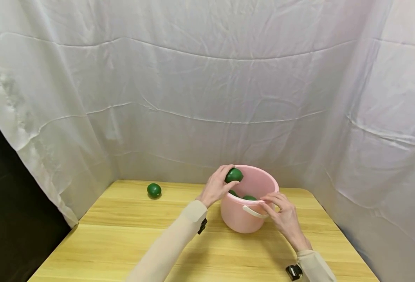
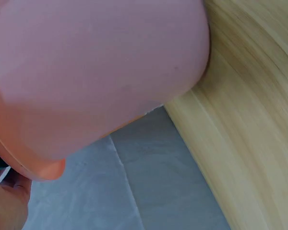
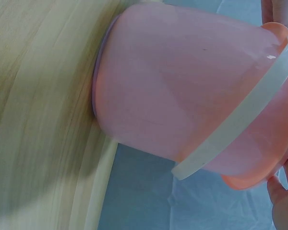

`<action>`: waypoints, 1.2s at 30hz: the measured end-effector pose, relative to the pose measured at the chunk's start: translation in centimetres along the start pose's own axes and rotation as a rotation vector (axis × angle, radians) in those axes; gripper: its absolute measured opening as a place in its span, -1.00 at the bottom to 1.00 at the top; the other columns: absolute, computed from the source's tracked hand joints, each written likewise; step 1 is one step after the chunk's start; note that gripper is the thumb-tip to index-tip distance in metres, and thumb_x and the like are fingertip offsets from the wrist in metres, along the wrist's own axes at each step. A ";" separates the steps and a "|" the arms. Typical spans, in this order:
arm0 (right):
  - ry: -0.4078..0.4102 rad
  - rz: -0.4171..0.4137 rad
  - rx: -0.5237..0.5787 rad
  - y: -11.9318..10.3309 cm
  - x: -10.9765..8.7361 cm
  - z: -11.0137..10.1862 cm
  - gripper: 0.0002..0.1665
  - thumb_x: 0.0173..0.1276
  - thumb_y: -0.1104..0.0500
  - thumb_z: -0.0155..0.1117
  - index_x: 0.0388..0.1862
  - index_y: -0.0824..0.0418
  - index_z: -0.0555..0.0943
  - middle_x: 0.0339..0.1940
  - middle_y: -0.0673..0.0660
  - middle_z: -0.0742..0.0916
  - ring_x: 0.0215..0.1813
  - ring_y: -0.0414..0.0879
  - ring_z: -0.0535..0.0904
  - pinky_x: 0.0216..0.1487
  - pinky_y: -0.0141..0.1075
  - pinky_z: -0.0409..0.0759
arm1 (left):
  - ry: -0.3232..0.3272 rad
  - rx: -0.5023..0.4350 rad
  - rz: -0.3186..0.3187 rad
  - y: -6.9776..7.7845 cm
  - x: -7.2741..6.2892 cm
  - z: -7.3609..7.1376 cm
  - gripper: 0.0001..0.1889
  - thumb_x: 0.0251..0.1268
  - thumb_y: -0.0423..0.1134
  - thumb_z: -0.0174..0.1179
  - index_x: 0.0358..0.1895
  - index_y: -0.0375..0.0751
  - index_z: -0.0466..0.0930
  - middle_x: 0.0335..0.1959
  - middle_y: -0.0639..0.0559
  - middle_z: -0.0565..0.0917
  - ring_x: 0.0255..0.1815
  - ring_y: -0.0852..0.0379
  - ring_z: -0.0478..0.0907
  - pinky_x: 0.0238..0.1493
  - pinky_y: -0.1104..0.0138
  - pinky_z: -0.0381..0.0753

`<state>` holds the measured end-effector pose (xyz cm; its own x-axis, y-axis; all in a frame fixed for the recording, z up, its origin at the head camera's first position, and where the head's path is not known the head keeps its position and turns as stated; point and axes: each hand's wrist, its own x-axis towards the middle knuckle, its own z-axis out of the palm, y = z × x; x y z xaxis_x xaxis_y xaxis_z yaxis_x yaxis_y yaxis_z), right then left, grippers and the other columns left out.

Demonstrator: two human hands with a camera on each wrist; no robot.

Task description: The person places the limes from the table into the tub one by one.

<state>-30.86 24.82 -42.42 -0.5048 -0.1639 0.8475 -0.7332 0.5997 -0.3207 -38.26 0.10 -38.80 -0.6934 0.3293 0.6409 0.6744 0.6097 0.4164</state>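
A pink bucket [image 1: 240, 217] with a white handle [image 1: 253, 212] stands upright on the wooden table. At its left rim, my left hand [image 1: 216, 187] grips a dark green oval fruit [image 1: 234, 175], thumb and fingers around its sides, over the opening. Inside lie more green fruits [image 1: 249, 198], partly hidden by the front wall. My right hand [image 1: 284, 214] pinches the bucket's front right rim, beside the handle. In the right wrist view its fingers [image 3: 277, 189] are at the orange-looking rim. The left wrist view catches part of my left hand [image 2: 8, 203] by the rim.
Another green fruit [image 1: 154, 190] lies at the back left of the table [image 1: 123, 235]. White curtains [image 1: 200, 86] hang behind the table and along its sides. A black surface [image 1: 13, 203] shows at the far left.
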 end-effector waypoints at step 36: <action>0.033 -0.012 0.008 0.3 -0.2 -0.7 -0.71 -0.03 0.44 0.54 -0.29 0.23 0.75 -0.27 0.09 0.75 -0.07 -0.06 0.56 0.20 -0.66 0.30 | -0.168 0.075 -0.102 1.5 1.4 0.5 -0.42 0.30 -0.03 0.28 0.37 0.02 0.40 0.26 -0.02 0.54 0.18 0.02 0.50 0.22 0.14 0.47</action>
<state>-30.61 25.61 -42.38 -0.4807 -0.1455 0.8647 -0.7429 0.5915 -0.3134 -38.30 1.83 -37.61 -0.7942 0.3744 0.4786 0.5818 0.6960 0.4208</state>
